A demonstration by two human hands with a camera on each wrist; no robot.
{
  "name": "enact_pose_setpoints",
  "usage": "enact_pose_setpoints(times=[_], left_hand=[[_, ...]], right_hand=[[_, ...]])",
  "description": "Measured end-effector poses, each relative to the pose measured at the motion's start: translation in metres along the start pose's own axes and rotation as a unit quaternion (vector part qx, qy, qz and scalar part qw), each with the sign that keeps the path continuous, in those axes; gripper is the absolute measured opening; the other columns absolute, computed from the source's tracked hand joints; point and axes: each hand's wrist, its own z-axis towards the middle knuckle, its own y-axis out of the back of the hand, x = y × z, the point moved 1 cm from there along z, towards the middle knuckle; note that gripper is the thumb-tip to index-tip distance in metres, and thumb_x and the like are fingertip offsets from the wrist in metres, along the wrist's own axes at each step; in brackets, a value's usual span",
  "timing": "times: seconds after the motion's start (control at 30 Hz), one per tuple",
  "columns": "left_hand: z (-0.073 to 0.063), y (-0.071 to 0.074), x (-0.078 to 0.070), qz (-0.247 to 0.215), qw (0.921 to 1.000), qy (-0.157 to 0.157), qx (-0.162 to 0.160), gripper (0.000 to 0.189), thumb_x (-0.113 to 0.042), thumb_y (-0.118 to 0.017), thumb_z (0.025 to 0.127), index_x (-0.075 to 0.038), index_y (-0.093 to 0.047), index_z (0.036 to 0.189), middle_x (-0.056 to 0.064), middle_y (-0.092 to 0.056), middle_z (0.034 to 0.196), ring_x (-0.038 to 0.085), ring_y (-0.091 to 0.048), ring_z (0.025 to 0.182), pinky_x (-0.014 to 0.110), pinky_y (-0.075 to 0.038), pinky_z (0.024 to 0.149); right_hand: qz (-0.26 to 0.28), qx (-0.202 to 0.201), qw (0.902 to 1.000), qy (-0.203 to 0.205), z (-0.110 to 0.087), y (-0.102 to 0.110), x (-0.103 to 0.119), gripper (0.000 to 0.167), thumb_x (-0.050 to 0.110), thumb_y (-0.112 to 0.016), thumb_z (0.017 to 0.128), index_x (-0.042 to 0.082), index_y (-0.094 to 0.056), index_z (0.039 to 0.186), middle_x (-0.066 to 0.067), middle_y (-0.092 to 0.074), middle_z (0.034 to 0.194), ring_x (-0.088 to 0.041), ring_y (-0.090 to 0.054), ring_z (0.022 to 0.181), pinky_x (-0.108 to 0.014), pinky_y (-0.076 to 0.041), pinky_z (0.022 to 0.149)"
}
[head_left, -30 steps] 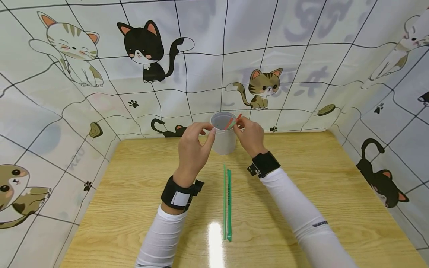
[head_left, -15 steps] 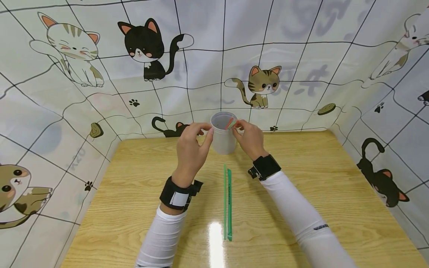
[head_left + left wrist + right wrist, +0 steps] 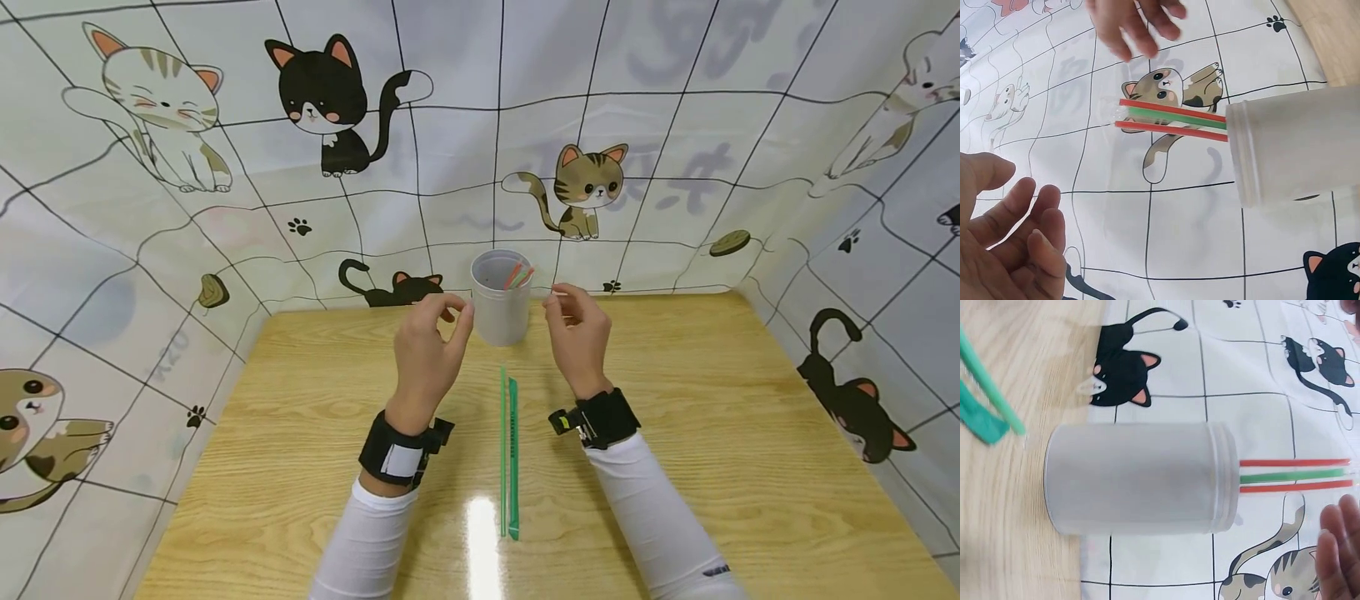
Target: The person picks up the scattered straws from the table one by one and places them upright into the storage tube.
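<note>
A whitish plastic cup (image 3: pixel 502 321) stands upright at the back of the table. Two red straws (image 3: pixel 1297 462) with a green straw (image 3: pixel 1294 476) between them stick out of its mouth. To the cup's left is my left hand (image 3: pixel 429 350), fingers loosely bent and holding nothing. My right hand (image 3: pixel 579 337) is off to the cup's right, apart from it, also holding nothing. In front of the cup, a thin light-green straw (image 3: pixel 503 467) lies alongside a darker green paper-wrapped straw (image 3: pixel 513 467), both pointing away from me.
The wooden table (image 3: pixel 300 467) meets a cat-print sheet (image 3: pixel 465 167) just behind the cup. The same sheet rises at the left and right sides. Light glares off the table near its front.
My right hand has let go of a red straw at the cup's mouth and drawn back to the right. The left hand has come away from the rim, slightly toward me.
</note>
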Motion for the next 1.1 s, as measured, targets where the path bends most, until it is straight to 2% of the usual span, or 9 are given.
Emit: enact_pose_setpoints(times=[0.1, 0.17, 0.27, 0.43, 0.53, 0.73, 0.9, 1.1], left_hand=[[-0.002, -0.006, 0.002, 0.007, 0.9999, 0.009, -0.001, 0.014, -0.018, -0.067, 0.097, -0.005, -0.072, 0.097, 0.01, -0.073, 0.091, 0.024, -0.064, 0.074, 0.037, -0.047, 0.059], [-0.004, -0.011, 0.004, 0.011, 0.9998, 0.017, 0.003, 0.014, -0.018, -0.067, 0.097, -0.006, -0.072, 0.097, 0.01, -0.074, 0.091, 0.023, -0.064, 0.072, 0.035, -0.047, 0.058], [-0.008, -0.017, 0.006, 0.017, 0.9994, 0.03, 0.01, 0.015, -0.019, -0.067, 0.097, -0.006, -0.072, 0.094, 0.009, -0.073, 0.086, 0.023, -0.063, 0.068, 0.028, -0.039, 0.052], [-0.011, -0.027, 0.01, 0.032, 0.9981, 0.048, 0.02, 0.017, -0.021, -0.067, 0.097, -0.007, -0.072, 0.089, 0.008, -0.071, 0.08, 0.021, -0.061, 0.063, 0.023, -0.035, 0.052], [-0.01, -0.033, 0.012, 0.041, 0.9972, 0.057, 0.025, 0.017, -0.022, -0.067, 0.098, -0.008, -0.071, 0.089, 0.007, -0.071, 0.08, 0.018, -0.06, 0.063, 0.024, -0.036, 0.052], [-0.007, -0.045, 0.014, 0.058, 0.9942, 0.083, 0.038, 0.018, -0.024, -0.067, 0.098, -0.009, -0.071, 0.088, 0.005, -0.07, 0.078, 0.018, -0.059, 0.062, 0.025, -0.037, 0.052], [-0.009, -0.049, 0.016, 0.063, 0.9912, 0.097, 0.064, 0.02, -0.027, -0.067, 0.098, -0.011, -0.071, 0.087, 0.004, -0.071, 0.079, 0.018, -0.062, 0.065, 0.025, -0.04, 0.053], [-0.014, -0.062, 0.019, 0.066, 0.9822, 0.13, 0.118, 0.022, -0.032, -0.066, 0.098, -0.013, -0.071, 0.087, 0.001, -0.069, 0.077, 0.01, -0.056, 0.062, 0.023, -0.039, 0.051]], right_hand=[[0.051, -0.011, 0.9984, 0.022, -0.006, 0.001, 0.002, 0.021, 0.009, -0.06, 0.101, -0.001, -0.069, 0.117, -0.023, -0.073, 0.089, -0.027, -0.066, 0.071, -0.016, -0.049, 0.067], [0.066, -0.012, 0.9972, 0.032, -0.008, 0.002, 0.004, 0.02, 0.004, -0.059, 0.1, -0.001, -0.07, 0.116, -0.023, -0.072, 0.087, -0.025, -0.064, 0.069, -0.016, -0.047, 0.063], [0.083, -0.013, 0.9957, 0.041, -0.01, 0.003, 0.006, 0.019, -0.003, -0.059, 0.098, -0.003, -0.07, 0.113, -0.022, -0.071, 0.084, -0.027, -0.063, 0.067, -0.017, -0.044, 0.058], [0.105, -0.013, 0.9927, 0.057, -0.005, 0.002, 0.004, 0.019, -0.004, -0.055, 0.098, -0.005, -0.07, 0.11, -0.021, -0.069, 0.079, -0.028, -0.063, 0.063, -0.017, -0.045, 0.051], [0.114, -0.012, 0.9913, 0.065, 0.0, 0.001, 0.001, 0.019, -0.003, -0.054, 0.099, -0.004, -0.07, 0.11, -0.02, -0.069, 0.077, -0.026, -0.062, 0.061, -0.016, -0.045, 0.052], [0.129, -0.012, 0.9885, 0.077, 0.011, 0.002, -0.005, 0.021, -0.006, -0.054, 0.098, -0.005, -0.069, 0.112, -0.022, -0.068, 0.074, -0.026, -0.06, 0.06, -0.015, -0.049, 0.063], [0.135, -0.013, 0.9877, 0.077, 0.01, 0.003, -0.007, 0.02, -0.007, -0.055, 0.097, -0.005, -0.069, 0.111, -0.023, -0.068, 0.073, -0.028, -0.06, 0.059, -0.015, -0.05, 0.064], [0.133, -0.013, 0.9889, 0.066, 0.009, 0.003, -0.009, 0.021, -0.007, -0.055, 0.096, -0.006, -0.069, 0.111, -0.023, -0.068, 0.075, -0.026, -0.061, 0.059, -0.014, -0.05, 0.062]])
